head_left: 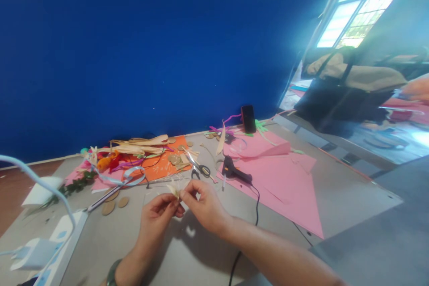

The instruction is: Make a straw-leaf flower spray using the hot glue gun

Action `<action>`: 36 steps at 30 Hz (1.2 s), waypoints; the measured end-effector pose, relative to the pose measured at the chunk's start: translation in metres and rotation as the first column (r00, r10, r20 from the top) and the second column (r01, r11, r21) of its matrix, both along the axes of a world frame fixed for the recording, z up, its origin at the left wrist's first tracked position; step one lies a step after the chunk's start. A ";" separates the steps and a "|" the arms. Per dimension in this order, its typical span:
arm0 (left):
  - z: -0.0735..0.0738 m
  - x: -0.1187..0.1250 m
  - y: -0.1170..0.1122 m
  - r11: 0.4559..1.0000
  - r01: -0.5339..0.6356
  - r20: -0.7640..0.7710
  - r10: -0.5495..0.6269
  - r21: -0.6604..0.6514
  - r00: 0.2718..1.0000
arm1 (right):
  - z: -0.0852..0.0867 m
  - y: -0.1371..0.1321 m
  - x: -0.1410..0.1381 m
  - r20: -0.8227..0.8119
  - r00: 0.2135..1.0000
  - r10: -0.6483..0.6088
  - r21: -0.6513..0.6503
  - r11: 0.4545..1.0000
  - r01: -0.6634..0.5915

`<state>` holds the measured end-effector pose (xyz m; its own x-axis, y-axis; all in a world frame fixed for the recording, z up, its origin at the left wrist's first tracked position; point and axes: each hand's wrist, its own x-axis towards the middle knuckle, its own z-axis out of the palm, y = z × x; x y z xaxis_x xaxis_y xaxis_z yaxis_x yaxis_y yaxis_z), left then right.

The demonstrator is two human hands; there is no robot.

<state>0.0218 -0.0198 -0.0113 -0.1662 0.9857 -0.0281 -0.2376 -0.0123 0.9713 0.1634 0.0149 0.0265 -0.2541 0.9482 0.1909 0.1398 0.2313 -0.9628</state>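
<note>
Straw piece (174, 190) was held low over the grey table (187, 254), pinched from both sides. Far left, a power strip (62, 239) was seen, then cardboard discs (112, 203). Left hand (157, 217) was closed on the piece, fingertips together. Right hand (205, 205) was likewise pinched shut on it. Scissors (200, 169), glue gun (234, 170) and pink paper (281, 178) were laid behind.

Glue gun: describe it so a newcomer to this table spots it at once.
Start at the big pink paper sheet on the grey table's right half. At its near-left edge, just beyond the right hand, lies the glue gun. It is the only black pistol-shaped tool, with a black cord trailing toward the camera, unlike the silver scissors left of it.
</note>
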 end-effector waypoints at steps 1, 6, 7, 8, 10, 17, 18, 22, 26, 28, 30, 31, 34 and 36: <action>0.000 0.000 0.000 1.000 0.000 -0.004 0.000 -0.002 1.000 | -0.001 0.000 0.000 0.012 1.000 -0.008 0.030 1.000 0.008; -0.002 0.000 0.000 1.000 0.018 0.014 -0.018 0.000 1.000 | -0.006 0.000 0.001 0.104 0.992 -0.071 0.197 0.979 0.049; -0.003 0.000 0.000 1.000 0.023 0.018 -0.023 -0.002 1.000 | -0.006 0.000 0.001 0.124 0.989 -0.079 0.222 0.974 0.050; -0.004 0.000 0.000 1.000 0.027 0.019 -0.027 -0.007 0.999 | -0.006 0.000 0.002 0.140 0.986 -0.084 0.243 0.969 0.048; -0.004 -0.001 0.000 0.999 0.033 0.021 -0.033 -0.021 0.999 | -0.005 0.000 0.002 0.162 0.982 -0.092 0.275 0.960 0.045; 0.001 0.002 -0.001 0.999 0.020 0.070 -0.016 -0.048 0.997 | -0.005 -0.002 0.003 0.212 0.973 -0.088 0.334 0.942 0.012; 0.002 0.002 -0.001 0.999 0.022 0.070 -0.018 -0.047 0.997 | -0.005 -0.003 0.003 0.222 0.971 -0.091 0.344 0.939 0.009; 0.004 0.003 0.000 0.999 0.011 0.044 -0.009 -0.035 0.999 | -0.006 -0.004 0.004 0.252 0.963 -0.099 0.397 0.918 -0.010; 0.004 0.002 0.001 0.999 0.034 -0.004 -0.034 -0.007 0.999 | -0.008 -0.003 0.004 0.253 0.962 -0.106 0.420 0.907 -0.011; 0.001 0.000 0.001 0.999 0.049 -0.023 -0.049 -0.005 0.999 | -0.008 -0.002 0.004 0.249 0.963 -0.105 0.413 0.911 -0.007; -0.003 -0.002 0.001 0.998 0.056 -0.027 -0.056 -0.001 0.998 | -0.008 -0.002 0.003 0.242 0.965 -0.103 0.397 0.918 -0.002; -0.005 -0.002 0.001 0.998 0.061 -0.029 -0.061 0.000 0.998 | -0.009 -0.002 0.003 0.239 0.966 -0.100 0.389 0.921 -0.001; -0.008 -0.004 0.001 0.997 0.071 -0.052 -0.071 0.007 0.996 | -0.009 -0.001 0.003 0.236 0.969 -0.074 0.367 0.930 -0.018; -0.009 -0.004 0.001 0.998 0.069 -0.069 -0.069 0.008 0.995 | -0.009 0.000 0.003 0.241 0.969 -0.055 0.360 0.932 -0.037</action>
